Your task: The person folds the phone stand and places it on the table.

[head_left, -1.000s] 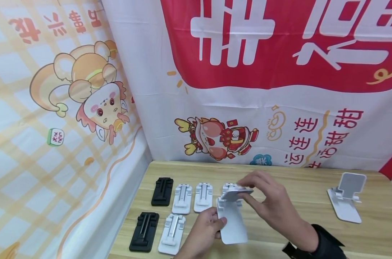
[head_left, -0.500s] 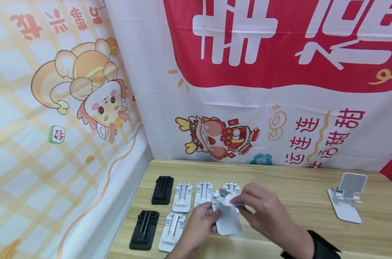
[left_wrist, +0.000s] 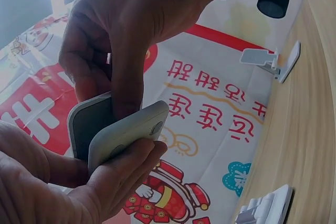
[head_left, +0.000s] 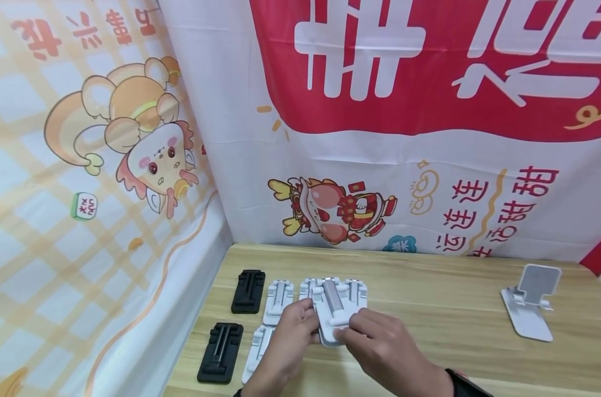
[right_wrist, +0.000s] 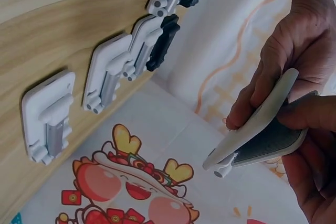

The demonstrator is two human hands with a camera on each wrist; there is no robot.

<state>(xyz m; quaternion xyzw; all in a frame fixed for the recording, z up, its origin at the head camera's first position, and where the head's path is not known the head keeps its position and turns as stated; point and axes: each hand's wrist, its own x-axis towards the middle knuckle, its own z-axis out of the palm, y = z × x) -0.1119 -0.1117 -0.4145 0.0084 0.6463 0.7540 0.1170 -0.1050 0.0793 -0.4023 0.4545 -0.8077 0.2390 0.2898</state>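
Note:
A white folding phone stand (head_left: pixel 332 311) is held above the table between both hands. My left hand (head_left: pixel 289 333) grips its left edge. Its lower right corner is pinched by my right hand (head_left: pixel 382 344). From the side, in the right wrist view, the base and the support plate of the stand (right_wrist: pixel 252 116) are hinged at one end and partly apart. A right-hand finger reaches between these plates in the left wrist view, where the stand (left_wrist: pixel 131 129) lies against the left fingers.
Two black folded stands (head_left: pixel 248 291) and several white folded stands (head_left: pixel 279 300) lie on the wooden table (head_left: pixel 429 309), some partly hidden by my hands. An unfolded white stand (head_left: pixel 534 303) stands far right. Printed cloth (head_left: pixel 241 165) hangs behind and at left.
The held stand has turned over, from its flat base side to its hinged side with the grey bar. Its plates have come closer together. Both hands have shifted slightly left.

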